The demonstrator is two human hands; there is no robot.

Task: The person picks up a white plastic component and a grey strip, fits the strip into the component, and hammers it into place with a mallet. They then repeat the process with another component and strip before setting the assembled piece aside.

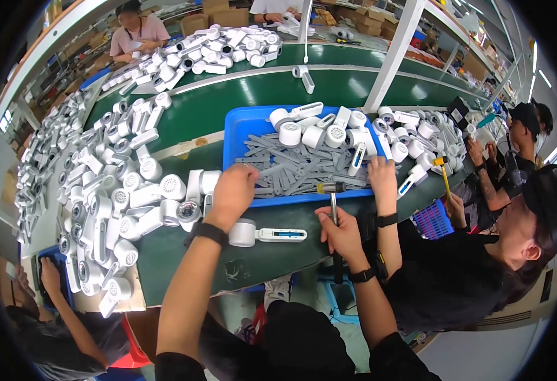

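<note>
The left forearm reaches up from the lower edge, its hand (236,189) curled at the near left edge of the blue tray (231,136) beside the gray strips (285,166); whether its fingers grip anything cannot be told. The right forearm slants up and leftward, that hand (344,236) wrapped around the hammer (333,208), its head raised toward the tray. The hands are well apart. Between them, a white fan (243,233) lies on the table (253,269), handle pointing right.
</note>
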